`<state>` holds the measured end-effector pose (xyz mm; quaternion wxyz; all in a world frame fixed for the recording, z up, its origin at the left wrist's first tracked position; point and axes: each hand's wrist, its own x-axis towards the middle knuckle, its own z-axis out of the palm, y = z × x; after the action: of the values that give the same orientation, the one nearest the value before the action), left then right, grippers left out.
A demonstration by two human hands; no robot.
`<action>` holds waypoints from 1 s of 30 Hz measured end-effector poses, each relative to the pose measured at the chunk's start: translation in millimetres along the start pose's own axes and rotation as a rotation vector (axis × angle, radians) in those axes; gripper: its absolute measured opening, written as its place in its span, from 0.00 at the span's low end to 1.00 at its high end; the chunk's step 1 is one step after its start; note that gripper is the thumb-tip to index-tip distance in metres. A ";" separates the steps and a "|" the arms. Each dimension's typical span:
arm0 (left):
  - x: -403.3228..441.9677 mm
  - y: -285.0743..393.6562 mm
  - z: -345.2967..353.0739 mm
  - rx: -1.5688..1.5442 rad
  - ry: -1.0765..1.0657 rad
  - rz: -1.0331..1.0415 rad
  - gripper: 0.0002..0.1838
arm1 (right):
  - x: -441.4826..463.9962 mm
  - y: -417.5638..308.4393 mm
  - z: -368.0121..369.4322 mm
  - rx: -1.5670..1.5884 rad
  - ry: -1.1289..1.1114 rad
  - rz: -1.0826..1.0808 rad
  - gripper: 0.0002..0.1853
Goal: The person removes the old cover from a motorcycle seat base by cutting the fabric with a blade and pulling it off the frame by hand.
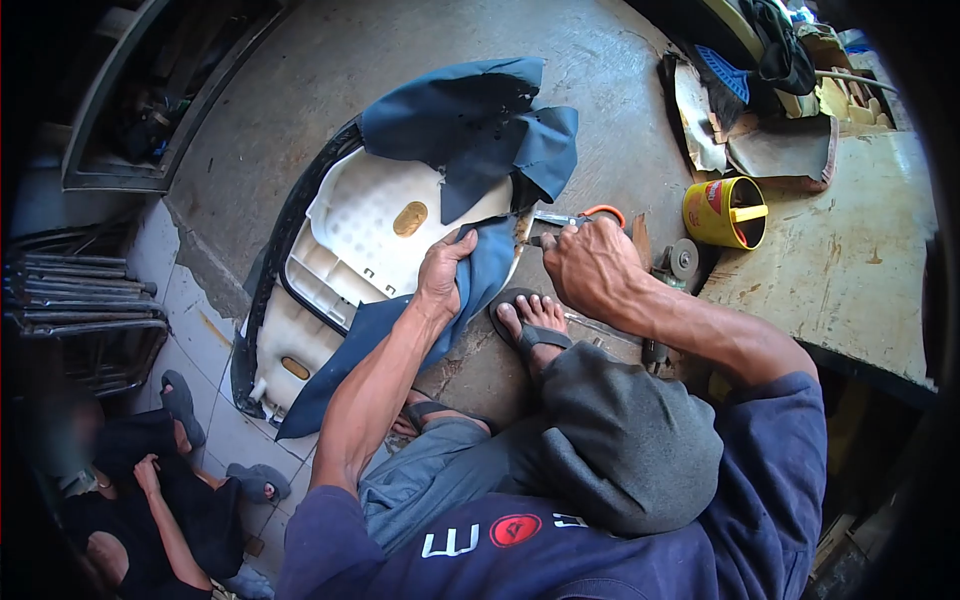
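Note:
An upturned motorcycle seat, its cream plastic base [375, 205] showing, lies tilted on the floor in front of me. Dark blue vinyl cover [460, 110] hangs loose over its far end and along its near side. My left hand [442, 270] is closed on the folded vinyl at the near edge, thumb on top. Just right of the seat's end, my right hand [592, 262] is in a fist around a small tool, whose short dark tip points at the seat; its kind is hidden. Orange-handled scissors [602, 212] lie just beyond that hand.
A low wooden table [830, 265] at right bears a yellow tin [708, 212] and scrap material. An angle grinder [680, 265] lies beside my right forearm. Metal tubing [80, 290] is stacked at left. Another person [150, 510] sits at lower left.

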<state>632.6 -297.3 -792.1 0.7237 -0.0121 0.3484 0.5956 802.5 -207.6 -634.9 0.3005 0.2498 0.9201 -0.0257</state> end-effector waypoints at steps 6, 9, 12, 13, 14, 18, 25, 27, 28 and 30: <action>-3.4 -2.5 -2.0 0.089 -0.009 0.021 0.16 | -2.8 -17.1 22.2 -0.088 0.077 0.017 0.14; -6.9 -11.7 6.5 0.014 0.035 -0.062 0.16 | 10.2 -4.6 64.2 0.607 0.080 0.245 0.23; -2.4 -19.7 7.9 -0.058 0.075 -0.013 0.16 | -12.2 -6.3 48.7 0.378 0.087 0.222 0.23; -0.8 -17.2 -5.3 -0.003 0.022 -0.063 0.16 | -19.4 -4.8 49.7 0.332 0.105 0.232 0.23; 2.6 -18.0 -13.3 -0.002 0.058 -0.042 0.16 | -27.4 -1.1 42.4 0.278 0.114 0.171 0.22; -3.6 -7.1 0.5 0.031 0.082 0.045 0.15 | -34.6 25.2 16.6 0.264 0.023 0.161 0.15; 0.6 18.3 42.9 1.274 0.205 0.468 0.22 | 0.1 76.5 97.9 0.488 0.086 0.427 0.45; -9.2 25.7 77.6 1.692 0.294 0.528 0.27 | 46.3 71.7 109.1 1.042 0.320 0.403 0.55; -8.9 30.9 90.7 1.825 0.306 0.407 0.29 | 60.3 60.5 86.8 1.315 0.323 0.373 0.64; 6.2 33.5 101.9 1.959 0.348 0.134 0.31 | 95.7 39.0 66.3 1.526 0.386 0.391 0.58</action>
<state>653.7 -238.3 -704.9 0.3179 0.5228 0.7874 0.0751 790.4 -144.1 -739.3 -0.1177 0.5423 0.6246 -0.5495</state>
